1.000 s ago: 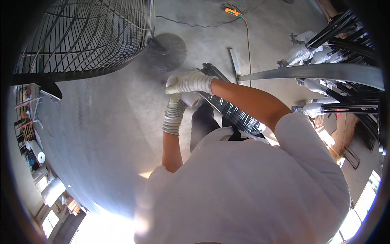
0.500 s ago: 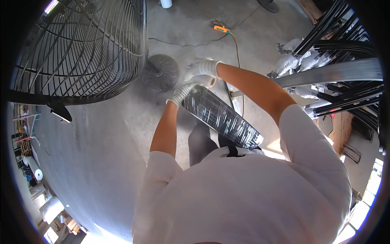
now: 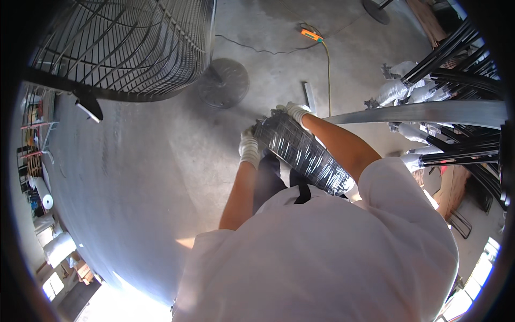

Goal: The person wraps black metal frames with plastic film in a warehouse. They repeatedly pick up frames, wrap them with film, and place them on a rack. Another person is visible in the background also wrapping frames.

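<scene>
A long black bundle (image 3: 303,150) wrapped in shiny clear film slants from in front of me down toward my waist at the right. My left hand (image 3: 249,148), in a white glove, grips the left side of its far end. On the opposite side of that end, my white-gloved right hand (image 3: 296,112) is closed over the edge. The fingertips of both hands are partly hidden behind the bundle. No film roll shows at this moment.
A big caged fan (image 3: 145,48) stands at the upper left, beside a round base (image 3: 223,83). A metal rail (image 3: 424,111) and black tubes with film-wrapped ends (image 3: 391,91) fill the right. An orange power strip (image 3: 311,35) and its cable lie on the floor ahead.
My right hand has left the film roll's spot and come down onto the bundle's far right edge. My left hand has shifted to its left side. The roll has gone from sight.
</scene>
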Demonstrator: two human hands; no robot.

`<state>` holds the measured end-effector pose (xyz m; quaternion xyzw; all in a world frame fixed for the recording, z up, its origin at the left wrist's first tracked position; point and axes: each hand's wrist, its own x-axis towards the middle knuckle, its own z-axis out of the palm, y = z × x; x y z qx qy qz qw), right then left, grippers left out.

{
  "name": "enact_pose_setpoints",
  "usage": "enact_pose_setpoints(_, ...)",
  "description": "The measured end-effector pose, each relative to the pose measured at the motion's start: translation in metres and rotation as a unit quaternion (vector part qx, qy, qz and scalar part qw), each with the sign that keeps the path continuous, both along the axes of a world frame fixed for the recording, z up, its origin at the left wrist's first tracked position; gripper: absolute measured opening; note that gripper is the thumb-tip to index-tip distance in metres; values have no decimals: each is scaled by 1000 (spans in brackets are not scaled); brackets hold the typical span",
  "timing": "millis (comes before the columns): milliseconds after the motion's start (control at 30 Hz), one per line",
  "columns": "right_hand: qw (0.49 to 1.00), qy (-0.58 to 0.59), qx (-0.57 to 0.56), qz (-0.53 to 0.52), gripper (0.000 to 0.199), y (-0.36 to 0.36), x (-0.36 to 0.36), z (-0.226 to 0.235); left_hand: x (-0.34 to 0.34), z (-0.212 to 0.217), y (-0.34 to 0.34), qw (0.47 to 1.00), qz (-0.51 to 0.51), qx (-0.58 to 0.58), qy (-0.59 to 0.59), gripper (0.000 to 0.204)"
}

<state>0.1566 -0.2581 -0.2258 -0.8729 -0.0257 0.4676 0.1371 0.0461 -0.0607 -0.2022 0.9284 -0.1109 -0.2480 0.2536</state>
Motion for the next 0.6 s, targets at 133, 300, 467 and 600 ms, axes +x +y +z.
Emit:
enact_pose_setpoints(133,998,54,17,40,35,15,-33,71,-20,78,-41,917,-130,101,-363,54)
enact_pose_setpoints(300,981,84,168,-40,37,30,-56,32,-32,59,-42,956,22,44,-289,53)
enact_pose_setpoints(467,988,-107,113,23,35,41,-57,100,-53,57,-28,860,391,-321,68,43)
enact_pose_setpoints(600,978,-98,123,-136,38,59,-49,105,-96,41,-2,357,615,-625,321,33)
